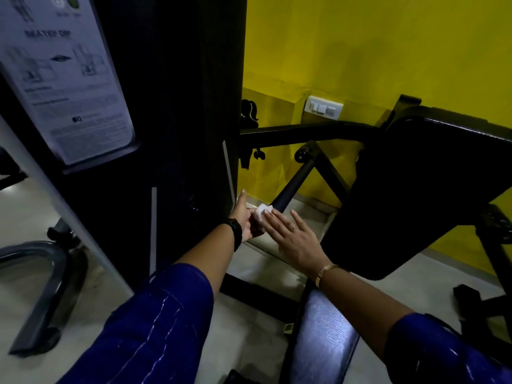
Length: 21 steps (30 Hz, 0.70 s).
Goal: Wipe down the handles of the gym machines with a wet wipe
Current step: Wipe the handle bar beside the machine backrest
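1. Position: the wet wipe (262, 210) is seen bunched into a small wad at the lower end of the handle (291, 183). Whether it actually touches the handle cannot be confirmed.
2. Just left of the handle's lower end, the left hand (245, 220) is noted. The wipe appears to be pinched by its lower fingers, with the forefinger straight and free. Much of that grip is hidden behind the wad.
3. Just below the handle's end, the right hand (293, 236) is noted. Its fingers (270, 216) are straight and spread, nothing is gripped, and the tips are laid against the wipe.
4. Stage, as judged: the wipe is placed for a pass, and the length of the handle above it is taken as not yet wiped.
5. Risks:
   - The wipe could be dropped to the floor below the handle if the pinch is loosened while flat fingers alone are pressed on it.
   - Only the near side of the round handle may be covered by so small a wad.
   - The upper end by the pivot may be missed.
6. Poorly seen:
   - The frame left of the handle is lost in shadow.
   - The placard (63, 79), well above and left of the handle, is blurred, and only its heading is half legible.
   - The handle's far side is hidden.
   - No second handle can be made out.
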Available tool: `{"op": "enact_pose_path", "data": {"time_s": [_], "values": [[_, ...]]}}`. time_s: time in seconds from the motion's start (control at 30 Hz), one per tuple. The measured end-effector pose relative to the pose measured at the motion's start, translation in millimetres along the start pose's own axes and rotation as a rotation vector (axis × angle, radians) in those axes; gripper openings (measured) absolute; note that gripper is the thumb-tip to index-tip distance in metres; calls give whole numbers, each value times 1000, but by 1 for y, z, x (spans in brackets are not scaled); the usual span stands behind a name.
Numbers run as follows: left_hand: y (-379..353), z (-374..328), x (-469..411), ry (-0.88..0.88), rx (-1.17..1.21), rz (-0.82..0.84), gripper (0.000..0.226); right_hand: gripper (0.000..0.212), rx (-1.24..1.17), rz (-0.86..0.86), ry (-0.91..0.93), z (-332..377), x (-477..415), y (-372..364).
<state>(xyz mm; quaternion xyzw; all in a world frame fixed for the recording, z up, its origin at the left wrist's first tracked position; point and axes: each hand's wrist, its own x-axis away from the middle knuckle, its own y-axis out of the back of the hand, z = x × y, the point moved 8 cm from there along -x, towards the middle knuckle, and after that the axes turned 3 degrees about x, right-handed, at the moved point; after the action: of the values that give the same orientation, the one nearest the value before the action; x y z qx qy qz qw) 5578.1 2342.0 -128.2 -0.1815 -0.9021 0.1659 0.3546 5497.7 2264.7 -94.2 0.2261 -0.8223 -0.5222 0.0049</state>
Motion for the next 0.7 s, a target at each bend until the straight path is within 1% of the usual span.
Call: {"op": "enact_pose_path", "data": {"time_s": [0.07, 0.13, 0.2, 0.23, 0.3, 0.33, 0.4, 0.47, 0.5, 0.53, 0.6, 0.67, 0.7], "values": [[1, -1, 0, -2, -22, -10, 87, 68, -55, -1, -51, 4, -16, 3], [1, -2, 3, -6, -29, -22, 88, 56, -70, 11, 12, 15, -26, 1], [3, -2, 4, 2, -59, -28, 90, 44, -106, -43, 97, 22, -23, -1], [5, -2, 4, 12, -87, -25, 95, 43, -138, -77, 123, 22, -18, -2], [7, -1, 3, 16, -109, -20, 97, 49, -190, -136, 129, 16, -8, -2], [7, -1, 5, 18, -116, -23, 94, 53, -236, -140, 91, 10, -5, -2], [11, -2, 0, 7, -116, -44, 88, 67, -394, -134, -50, -5, -8, 1], [11, -2, -2, 3, -134, -45, 82, 78, -550, -87, -186, -16, -17, 0], [11, -2, -2, -1, -144, -42, 79, 79, -615, -58, -219, -17, -21, -2], [9, -2, -1, -8, -149, -35, 74, 79, -657, -52, -227, -17, -25, -3], [7, -1, 0, -65, -137, -54, 58, 78, -681, -96, -196, -14, -24, -3], [1, -1, -6, -173, -67, -45, 41, 80, -667, -148, -164, -10, -13, -9], [-2, -2, -6, -238, -68, -36, 38, 81, -678, -168, -185, -10, -7, -14]]}}
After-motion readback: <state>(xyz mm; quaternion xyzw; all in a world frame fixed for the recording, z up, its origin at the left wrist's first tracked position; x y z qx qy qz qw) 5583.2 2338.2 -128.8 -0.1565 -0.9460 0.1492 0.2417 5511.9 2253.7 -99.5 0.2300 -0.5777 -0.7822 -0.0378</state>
